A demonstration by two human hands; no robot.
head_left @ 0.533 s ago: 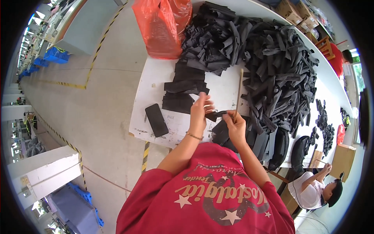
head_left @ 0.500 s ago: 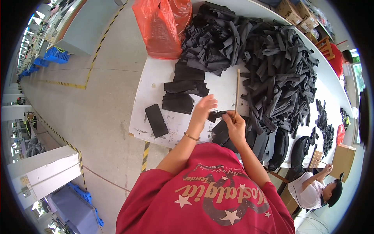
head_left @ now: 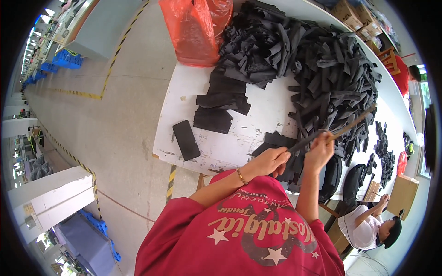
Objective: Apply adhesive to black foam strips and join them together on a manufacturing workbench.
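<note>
Nearest the camera, the left hand [head_left: 270, 162] was curled shut on the near end of a narrow black fabric strip [head_left: 301, 142], holding it just over the table edge. The right hand [head_left: 318, 150] was also closed, gripping a thin wooden stick [head_left: 352, 123] that ran up and away to the right, with the strip's far end meeting it at the fingers. Whether the strip was being turned or threaded over the stick could not be told from this view.

Under the two hands lay a low heap of dark pieces [head_left: 276, 140] at the edge of the white table [head_left: 184, 115]; it read as the worked lot, and it was small. Farther left on the table lay one flat black rectangular thing [head_left: 186, 140], perhaps a phone. Beyond it stood three short stacks of flat black cut pieces [head_left: 220, 103], one behind the other, neatly squared.

Past those, the big loose pile of black strips [head_left: 317, 69] covered most of the far tabletop, far too many to count. Judged by that pile against the small heap near the hands, most of the work looked undone. One orange-red plastic bag [head_left: 195, 27] stood at the far left end. Off to the right, a second scatter of dark pieces [head_left: 384, 152] lay near another person in a white top [head_left: 363, 227], seated at a lower bench.
</note>
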